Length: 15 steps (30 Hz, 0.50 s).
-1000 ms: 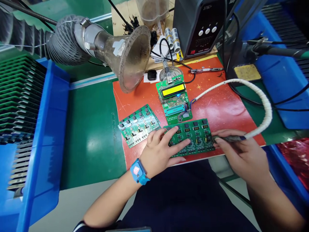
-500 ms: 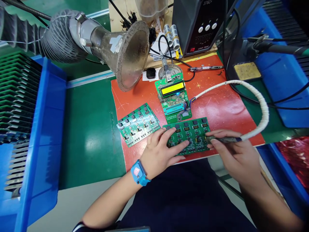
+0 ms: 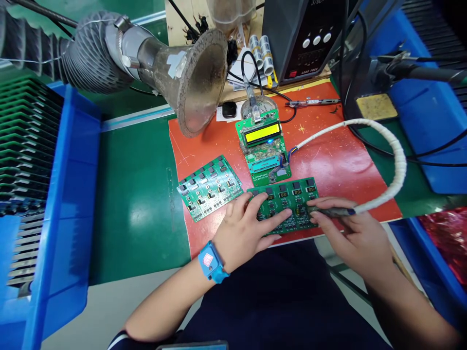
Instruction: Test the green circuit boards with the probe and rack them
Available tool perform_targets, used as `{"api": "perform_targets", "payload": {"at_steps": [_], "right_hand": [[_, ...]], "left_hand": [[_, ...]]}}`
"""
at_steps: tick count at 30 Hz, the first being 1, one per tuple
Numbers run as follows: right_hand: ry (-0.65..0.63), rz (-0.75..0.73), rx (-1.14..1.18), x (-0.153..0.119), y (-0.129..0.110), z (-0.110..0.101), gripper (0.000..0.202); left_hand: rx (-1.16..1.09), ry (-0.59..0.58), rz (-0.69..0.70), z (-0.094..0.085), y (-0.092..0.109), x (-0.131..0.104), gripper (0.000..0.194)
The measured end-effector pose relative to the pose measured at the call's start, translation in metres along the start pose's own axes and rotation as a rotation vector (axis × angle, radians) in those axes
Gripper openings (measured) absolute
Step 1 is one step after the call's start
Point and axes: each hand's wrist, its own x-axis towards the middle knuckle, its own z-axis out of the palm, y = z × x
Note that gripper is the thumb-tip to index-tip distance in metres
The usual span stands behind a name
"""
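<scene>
My left hand [image 3: 242, 221] lies with spread fingers on a green circuit board [image 3: 288, 187], which carries a row of small digit displays. A blue wrist strap [image 3: 211, 261] is around that wrist. My right hand [image 3: 359, 238] is closed on a dark pen-like probe [image 3: 333, 212], its tip at the right part of this board. From the probe a white wrapped cable [image 3: 397, 150] loops back to a green programmer board [image 3: 264, 146] with a lit yellow screen and a teal socket. A second circuit board [image 3: 210, 188] rests beside my left hand.
A fume extraction funnel [image 3: 200, 82] hangs over the red mat [image 3: 343, 160]. Blue bins [image 3: 78, 194] flank the bench, the left one holding stacked boards [image 3: 32, 141]. A black soldering station [image 3: 302, 39], a pen [image 3: 314, 103] and a yellow sponge [image 3: 375, 107] are farther back.
The probe in my right hand has shifted slightly left along the board. My left index finger has slid a little to the right. The boards stay in nearly the same places.
</scene>
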Motion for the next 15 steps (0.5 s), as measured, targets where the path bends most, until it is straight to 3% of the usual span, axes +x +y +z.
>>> {"api": "perform_targets", "payload": {"at_steps": [8,15], "right_hand": [[0.061,-0.026,-0.013,0.0030,-0.0007,0.0036,0.005],[-0.009,0.040,0.063,-0.0021,0.0074,0.0016,0.011]], "left_hand": [[-0.035,0.025,-0.003,0.0029,0.0008,0.0009,0.049],[-0.028,0.047,-0.009,0.0035,0.0011,0.0007,0.047]]}}
